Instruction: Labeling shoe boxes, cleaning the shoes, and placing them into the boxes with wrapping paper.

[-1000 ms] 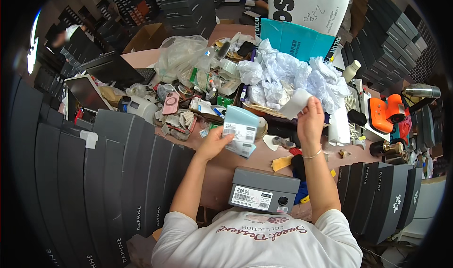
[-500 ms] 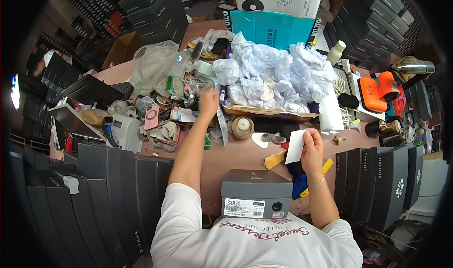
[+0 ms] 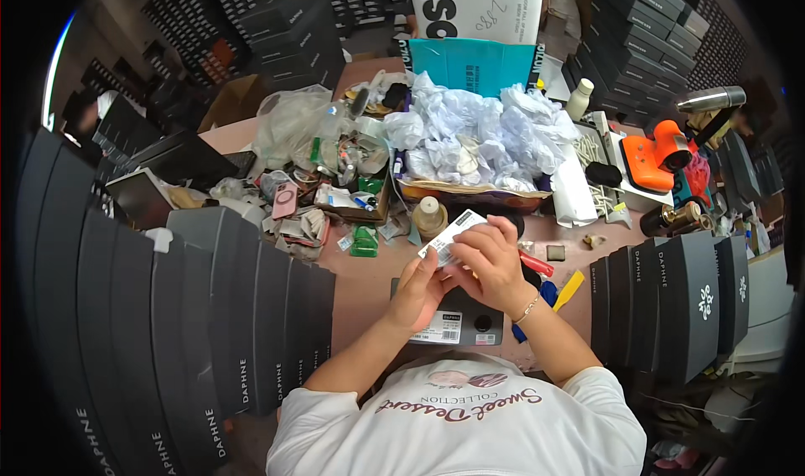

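A white printed label (image 3: 451, 236) is held up between my hands above a grey shoebox (image 3: 495, 335). My left hand (image 3: 417, 296) pinches its lower left end, the thumb lying along the edge. My right hand (image 3: 493, 258) has its fingers curled at the label's right end, partly covering it. The shoebox sits close to my body, its printed white sticker (image 3: 444, 327) facing me, and my hands hide much of its lid.
Dark shoeboxes (image 3: 226, 291) stand along the left, more (image 3: 679, 308) on the right. Behind my hands are a carton of crumpled white paper (image 3: 470, 132), a bottle (image 3: 430, 218) and a cluttered tray (image 3: 352, 212). A yellow-handled tool (image 3: 570, 291) lies right; an orange device (image 3: 654, 161) stands farther back.
My left hand has come back from the clutter behind and taken hold of the label. My right hand has moved left with it, and the label's printed side now shows.
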